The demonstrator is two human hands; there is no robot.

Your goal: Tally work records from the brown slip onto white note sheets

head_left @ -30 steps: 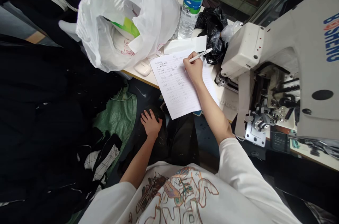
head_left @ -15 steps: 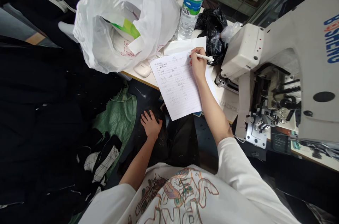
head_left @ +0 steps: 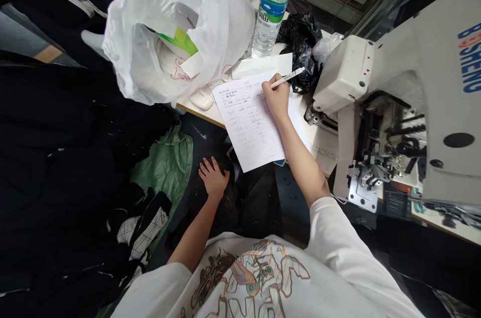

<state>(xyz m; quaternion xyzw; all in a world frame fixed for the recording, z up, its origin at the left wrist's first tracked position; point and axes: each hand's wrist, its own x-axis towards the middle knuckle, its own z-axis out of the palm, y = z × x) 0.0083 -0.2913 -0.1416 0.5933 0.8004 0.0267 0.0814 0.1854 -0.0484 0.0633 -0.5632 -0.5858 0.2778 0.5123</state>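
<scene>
The person's right hand (head_left: 277, 99) sits on a lined sheet of paper (head_left: 248, 122) covered in rows of handwriting, and its fingers (head_left: 271, 82) are closed in a pinch around a white pen (head_left: 287, 77). The pen's tip is hidden behind the fingers, so whether it touches the paper cannot be told. The left hand (head_left: 213, 178) lies lower down, at about 7 o'clock from the sheet, palm down on dark fabric (head_left: 229, 203), its fingers spread and gripping nothing.

The sheet lies tilted across the edge of a worktop (head_left: 323, 142), its lower corner overhanging. At its 12 o'clock is a white envelope (head_left: 261, 66), with a clear water bottle (head_left: 272, 12) beyond. A white plastic bag (head_left: 210, 22) bulges at 11 o'clock, a white computer mouse (head_left: 202, 98) just beside the sheet's upper left corner. A black plastic bag (head_left: 300, 42) is crumpled at 1 o'clock. An industrial sewing machine (head_left: 424, 82) stands at 3 o'clock. A green woven sack (head_left: 165, 173) and heaps of black cloth (head_left: 56, 157) fill the 9 o'clock side.
</scene>
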